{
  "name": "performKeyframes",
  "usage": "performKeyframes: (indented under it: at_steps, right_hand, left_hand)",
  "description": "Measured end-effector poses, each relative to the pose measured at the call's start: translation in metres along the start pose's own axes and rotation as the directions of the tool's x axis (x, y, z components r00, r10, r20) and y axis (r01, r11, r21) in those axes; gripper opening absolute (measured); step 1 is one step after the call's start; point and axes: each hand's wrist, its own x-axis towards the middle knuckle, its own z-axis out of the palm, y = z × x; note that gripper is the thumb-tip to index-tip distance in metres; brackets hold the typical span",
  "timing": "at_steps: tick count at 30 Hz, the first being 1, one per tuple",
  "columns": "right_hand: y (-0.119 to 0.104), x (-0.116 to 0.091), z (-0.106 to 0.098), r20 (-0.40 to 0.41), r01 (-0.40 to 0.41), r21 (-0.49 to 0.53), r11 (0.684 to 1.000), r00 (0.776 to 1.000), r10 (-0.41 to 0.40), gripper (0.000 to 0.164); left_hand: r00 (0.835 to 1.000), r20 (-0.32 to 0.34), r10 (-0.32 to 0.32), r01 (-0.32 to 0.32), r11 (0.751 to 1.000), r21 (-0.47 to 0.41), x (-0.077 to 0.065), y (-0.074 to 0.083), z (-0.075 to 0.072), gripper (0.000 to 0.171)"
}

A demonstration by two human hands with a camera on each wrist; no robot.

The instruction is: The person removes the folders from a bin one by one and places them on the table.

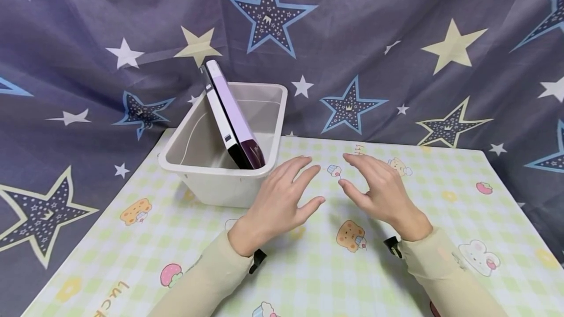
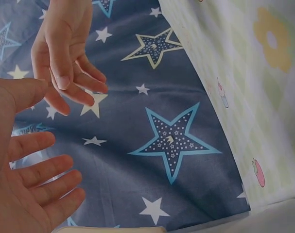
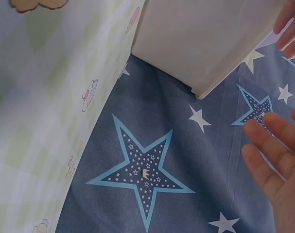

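Observation:
A whitish plastic bin [image 1: 220, 187] stands at the back left of the table. Inside it lean two flat, book-like items, side by side and tilted, their tops above the rim: a lilac one with a dark purple end [image 1: 233, 106] and a white one with a black end [image 1: 219, 114]. My left hand [image 1: 279, 197] hovers just right of the bin's front corner, fingers spread, holding nothing. Across from it my right hand [image 1: 383, 190] is held in the air, palm inward, also holding nothing. The left wrist view shows both hands apart, fingers relaxed.
A pale green checked cloth with cartoon prints [image 1: 308, 278] covers the table. Behind the table's back edge hangs a dark blue curtain with stars [image 1: 387, 23], close to the bin.

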Motion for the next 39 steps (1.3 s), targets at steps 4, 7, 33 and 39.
performKeyframes:
  at_steps: [4, 7, 33, 39]
  right_hand:
    - [0.0, 0.002, 0.001, 0.008, 0.006, 0.001, 1.0, 1.0, -0.006, 0.047]
    - [0.0, 0.005, 0.002, 0.016, 0.011, 0.005, 1.0, 1.0, -0.011, 0.047]
    - [-0.008, 0.037, 0.008, 0.031, 0.046, 0.041, 0.998, 0.998, -0.047, 0.047]
    - [-0.009, 0.045, 0.009, 0.026, 0.065, 0.047, 0.997, 0.997, -0.066, 0.047]
  left_hand:
    - [1.0, -0.003, 0.007, -0.007, 1.0, -0.005, -0.001, 0.0, -0.004, 0.054]
    - [1.0, -0.006, 0.01, -0.01, 1.0, -0.016, -0.001, 0.001, -0.008, 0.055]
    - [0.997, -0.08, 0.011, -0.017, 0.997, -0.069, 0.003, 0.003, -0.038, 0.053]
    - [0.996, -0.089, 0.022, -0.029, 0.997, -0.078, 0.0, 0.001, -0.043, 0.052]
